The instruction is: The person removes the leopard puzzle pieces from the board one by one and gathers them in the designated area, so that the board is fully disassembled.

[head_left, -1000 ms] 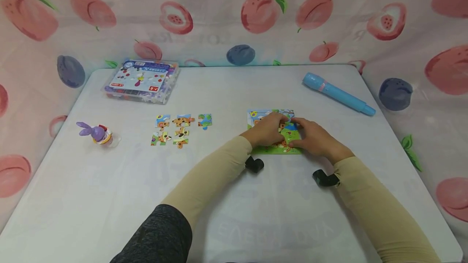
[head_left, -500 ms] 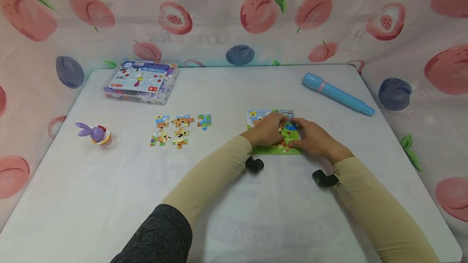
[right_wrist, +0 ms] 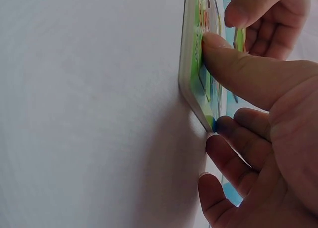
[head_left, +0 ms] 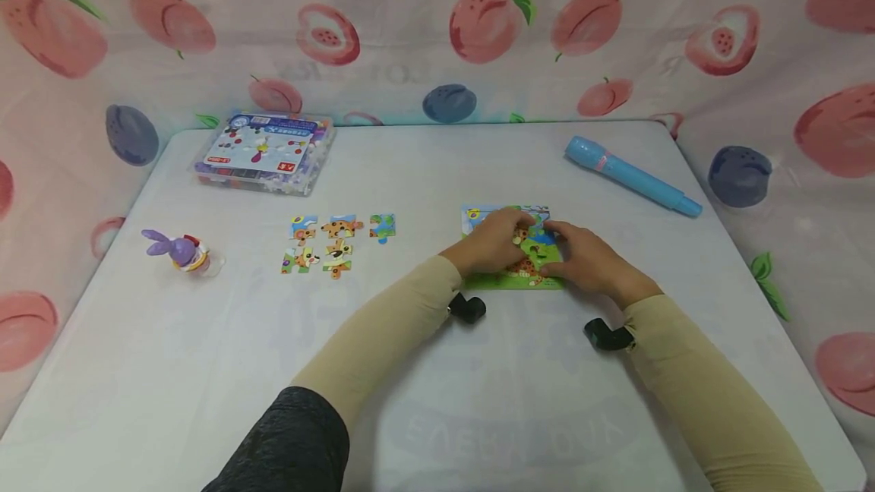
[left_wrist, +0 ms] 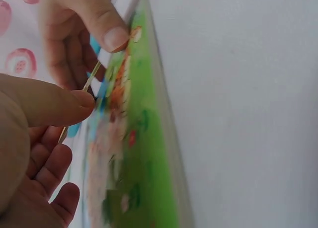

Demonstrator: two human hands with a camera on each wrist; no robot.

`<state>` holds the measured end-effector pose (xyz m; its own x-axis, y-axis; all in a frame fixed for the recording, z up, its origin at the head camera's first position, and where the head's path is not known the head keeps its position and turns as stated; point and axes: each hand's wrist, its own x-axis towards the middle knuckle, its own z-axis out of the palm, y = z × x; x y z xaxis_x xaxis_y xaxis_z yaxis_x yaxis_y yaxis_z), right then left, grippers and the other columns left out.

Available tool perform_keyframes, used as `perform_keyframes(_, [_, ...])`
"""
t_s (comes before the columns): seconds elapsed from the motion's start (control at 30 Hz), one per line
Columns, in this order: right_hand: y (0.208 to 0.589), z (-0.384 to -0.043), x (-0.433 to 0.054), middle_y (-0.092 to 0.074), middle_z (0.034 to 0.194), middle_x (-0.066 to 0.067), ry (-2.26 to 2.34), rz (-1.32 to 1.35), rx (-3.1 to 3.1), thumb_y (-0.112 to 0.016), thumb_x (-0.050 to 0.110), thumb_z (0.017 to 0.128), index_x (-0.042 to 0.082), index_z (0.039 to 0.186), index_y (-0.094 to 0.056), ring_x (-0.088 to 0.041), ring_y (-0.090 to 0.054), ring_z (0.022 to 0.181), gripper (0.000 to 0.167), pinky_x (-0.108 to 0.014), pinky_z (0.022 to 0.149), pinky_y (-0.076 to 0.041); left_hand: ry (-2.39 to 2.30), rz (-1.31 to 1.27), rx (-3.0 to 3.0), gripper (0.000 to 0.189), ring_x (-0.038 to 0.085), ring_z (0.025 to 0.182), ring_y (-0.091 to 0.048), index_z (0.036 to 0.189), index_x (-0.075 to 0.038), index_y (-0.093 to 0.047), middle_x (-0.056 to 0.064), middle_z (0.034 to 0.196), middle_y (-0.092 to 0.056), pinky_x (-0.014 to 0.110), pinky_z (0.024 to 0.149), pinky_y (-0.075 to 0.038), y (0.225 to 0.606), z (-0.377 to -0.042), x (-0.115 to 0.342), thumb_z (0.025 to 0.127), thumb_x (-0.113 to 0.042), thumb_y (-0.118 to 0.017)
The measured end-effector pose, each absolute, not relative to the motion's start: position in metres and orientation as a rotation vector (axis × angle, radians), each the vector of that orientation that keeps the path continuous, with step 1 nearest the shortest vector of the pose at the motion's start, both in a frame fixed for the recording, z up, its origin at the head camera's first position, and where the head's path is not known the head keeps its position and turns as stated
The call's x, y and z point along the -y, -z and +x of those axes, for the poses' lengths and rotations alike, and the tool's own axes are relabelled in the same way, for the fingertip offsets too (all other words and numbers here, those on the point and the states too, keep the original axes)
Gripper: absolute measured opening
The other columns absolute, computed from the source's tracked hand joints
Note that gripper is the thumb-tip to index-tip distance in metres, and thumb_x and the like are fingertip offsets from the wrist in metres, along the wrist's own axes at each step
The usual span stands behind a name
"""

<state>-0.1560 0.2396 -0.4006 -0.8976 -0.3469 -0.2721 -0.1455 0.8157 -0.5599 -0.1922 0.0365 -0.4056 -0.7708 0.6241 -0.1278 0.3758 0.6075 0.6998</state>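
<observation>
A colourful jigsaw puzzle board [head_left: 519,282] with a green lower border lies on the white table, partly hidden under both hands. My left hand [head_left: 491,241] is over its left half and pinches a thin puzzle piece [left_wrist: 91,78] between thumb and fingers, seen nearly edge-on in the left wrist view. At the board's right side, my right hand [head_left: 589,255] holds the board, its thumb [right_wrist: 233,64] on the face and fingers at the far edge. Several loose puzzle pieces [head_left: 342,225] lie in two rows to the left.
A clear plastic case [head_left: 263,154] with a printed lid stands at the back left. Below it is a small purple-eared figure [head_left: 181,250]. A light blue wand-shaped stick [head_left: 632,175] lies at the back right. Fruit-patterned cloth [head_left: 396,29] hangs behind the table.
My left hand has shifted slightly to the left over the board, uncovering more of the picture. The right hand and the loose pieces have stayed in place.
</observation>
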Motion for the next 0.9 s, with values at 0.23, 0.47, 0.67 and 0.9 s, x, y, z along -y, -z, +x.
perform_keyframes(0.23, [0.4,-0.156,-0.238,-0.038,0.149,-0.033,0.754,-0.376,-2.642,-0.077,0.025,0.09,-0.007,0.152,-0.03,-0.048,-0.031,0.14,0.084,-0.06,0.113,-0.024,-0.992,0.794,-2.484,0.052,0.021,0.126,-0.05,0.142,-0.005,-0.052,0.007,0.138,-0.054,0.027,0.1,-0.042,0.399,-0.19,-0.019,0.093,-0.006,-0.068])
perform_keyframes(0.47, [0.4,-0.156,-0.237,-0.036,0.15,-0.033,0.752,-0.347,-2.63,-0.077,0.027,0.089,-0.007,0.152,-0.03,-0.048,-0.028,0.142,0.085,-0.06,0.114,-0.022,-0.995,0.769,-2.534,0.051,0.022,0.124,-0.05,0.137,-0.003,-0.056,0.008,0.133,-0.058,0.028,0.102,-0.041,0.393,-0.19,0.002,0.09,-0.006,-0.072])
perform_keyframes(0.67, [0.4,-0.156,-0.235,-0.036,0.15,-0.032,0.733,-0.325,-2.633,-0.077,0.027,0.089,-0.006,0.153,-0.03,-0.048,-0.027,0.142,0.085,-0.06,0.114,-0.021,-1.021,0.701,-2.551,0.051,0.023,0.124,-0.05,0.135,-0.003,-0.058,0.007,0.132,-0.059,0.033,0.104,-0.041,0.388,-0.188,0.024,0.087,-0.003,-0.072])
perform_keyframes(0.9, [0.401,-0.157,-0.236,-0.037,0.15,-0.032,0.718,-0.311,-2.634,-0.077,0.025,0.09,-0.005,0.153,-0.029,-0.048,-0.028,0.142,0.085,-0.06,0.114,-0.021,-1.028,0.651,-2.572,0.05,0.022,0.122,-0.05,0.135,-0.005,-0.059,0.004,0.129,-0.059,0.034,0.102,-0.042,0.384,-0.182,0.047,0.087,-0.004,-0.072])
